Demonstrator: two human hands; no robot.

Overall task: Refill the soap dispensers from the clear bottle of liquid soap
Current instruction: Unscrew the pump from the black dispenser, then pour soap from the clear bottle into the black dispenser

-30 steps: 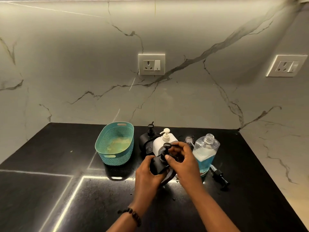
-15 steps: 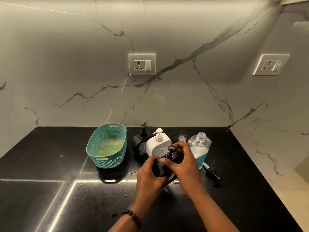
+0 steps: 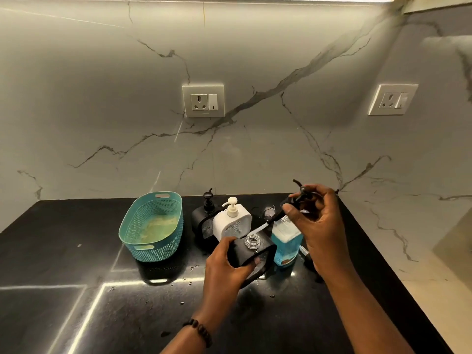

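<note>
On the black counter (image 3: 76, 251), my left hand (image 3: 224, 267) gripped the black dispenser (image 3: 251, 251) to keep its open neck upright. My right hand (image 3: 316, 221) held the removed pump (image 3: 293, 200) aside, so its tube cleared the clear soap bottle (image 3: 284, 242) just beside.

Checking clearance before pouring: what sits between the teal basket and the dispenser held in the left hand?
Head view: a black pump dispenser and a white pump dispenser stand between the teal basket and the held black dispenser.

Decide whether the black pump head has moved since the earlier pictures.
Yes. The pump head, in the right hand, is lifted up and right, clear of the black dispenser.
</note>
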